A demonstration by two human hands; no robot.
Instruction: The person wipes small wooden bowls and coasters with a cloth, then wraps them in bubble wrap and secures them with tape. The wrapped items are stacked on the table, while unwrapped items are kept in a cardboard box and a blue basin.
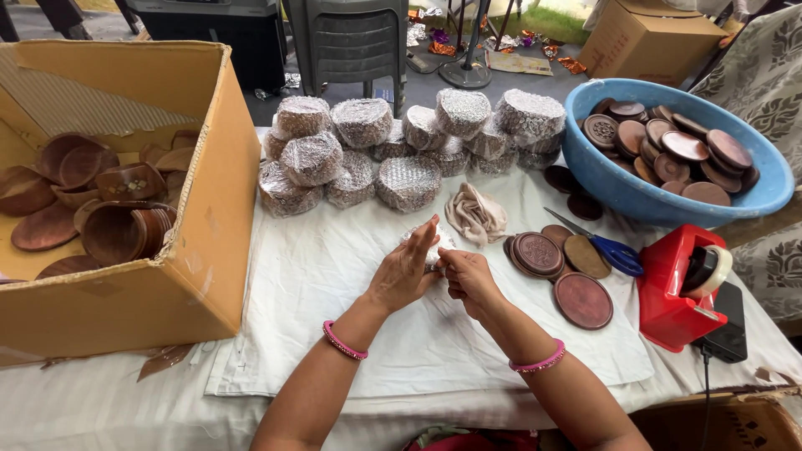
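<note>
I see a small bundle [428, 242] in bubble wrap, held just above the white cloth [334, 276] at the middle of the table. My left hand [405, 271] cups its near side, fingers closed against the wrap; my right hand [468, 280] pinches its lower edge, fingers closed on it. To do this well, I judge the wrap should be kept taut and the loose edge pressed flat while the left hand steadies the piece. Behind lie finished wrapped bundles [401, 142]. Right of the hands sit carved wooden discs [555, 267], scissors [606, 246] and a red tape dispenser [681, 284]. A blue tub [601, 179] holds more discs; a cardboard box [209, 209] stands left.
</note>
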